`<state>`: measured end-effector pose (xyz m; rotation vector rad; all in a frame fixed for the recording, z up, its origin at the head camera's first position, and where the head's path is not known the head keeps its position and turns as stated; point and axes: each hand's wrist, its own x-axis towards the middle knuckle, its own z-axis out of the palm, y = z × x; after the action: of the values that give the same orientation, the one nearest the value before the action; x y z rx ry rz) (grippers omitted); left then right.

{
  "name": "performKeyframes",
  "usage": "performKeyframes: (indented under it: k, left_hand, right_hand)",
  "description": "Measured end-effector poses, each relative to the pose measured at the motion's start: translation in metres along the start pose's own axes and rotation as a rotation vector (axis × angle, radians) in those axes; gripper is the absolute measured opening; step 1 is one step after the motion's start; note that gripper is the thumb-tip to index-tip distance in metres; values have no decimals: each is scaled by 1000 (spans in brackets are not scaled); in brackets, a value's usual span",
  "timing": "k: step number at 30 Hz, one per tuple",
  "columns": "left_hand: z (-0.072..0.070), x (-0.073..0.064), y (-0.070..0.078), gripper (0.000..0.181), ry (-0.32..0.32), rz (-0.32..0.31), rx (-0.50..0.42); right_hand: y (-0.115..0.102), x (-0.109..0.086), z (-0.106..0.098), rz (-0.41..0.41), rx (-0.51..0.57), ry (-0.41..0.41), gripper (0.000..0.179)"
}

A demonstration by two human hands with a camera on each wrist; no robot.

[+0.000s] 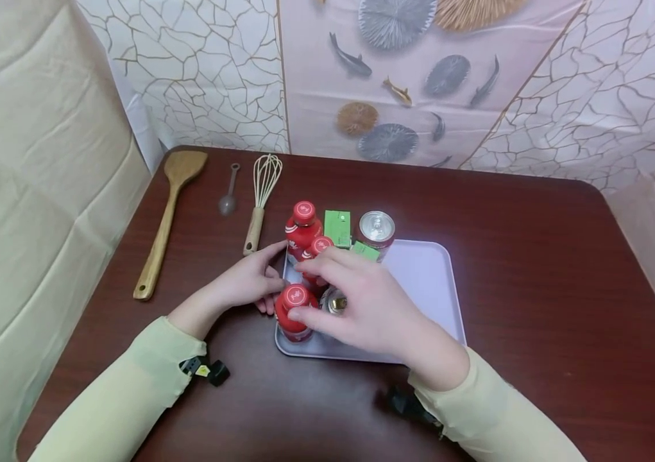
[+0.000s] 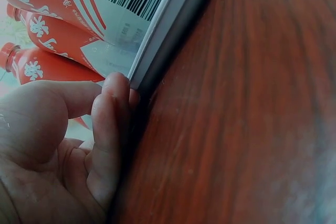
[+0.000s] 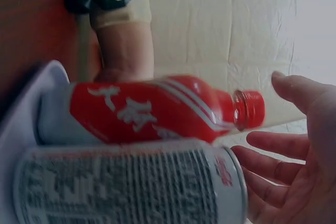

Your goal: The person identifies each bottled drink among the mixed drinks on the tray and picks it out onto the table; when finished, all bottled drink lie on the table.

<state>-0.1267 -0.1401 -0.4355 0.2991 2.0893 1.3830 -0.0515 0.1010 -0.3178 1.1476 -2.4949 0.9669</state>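
Dark wood desk (image 1: pixel 535 289), lilac tray (image 1: pixel 425 282) on it. Tray's near-left corner has the near red bottle (image 1: pixel 296 299); middle red bottle (image 1: pixel 323 244) and far red bottle (image 1: pixel 299 232) near the left edge. My right hand (image 1: pixel 370 300) is spread above, holding nothing; left hand (image 1: pixel 252 279) relaxed at that edge, no grip visible. Risk: sweeping low could clip a cap, toppling bottles.

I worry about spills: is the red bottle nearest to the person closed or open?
Closed: the bottle has its red cap on in the head view; tightness, cannot tell.
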Motion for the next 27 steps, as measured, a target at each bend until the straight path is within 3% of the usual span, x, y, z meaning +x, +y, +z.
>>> performKeyframes:
  k: [9, 27]
  left_hand:
    - [0, 0, 2, 85, 11, -2, 4]
    - [1, 2, -2, 84, 13, -20, 11]
  right_hand:
    - [-5, 0, 17, 22, -74, -73, 34]
    - [0, -1, 25, 33, -61, -43, 31]
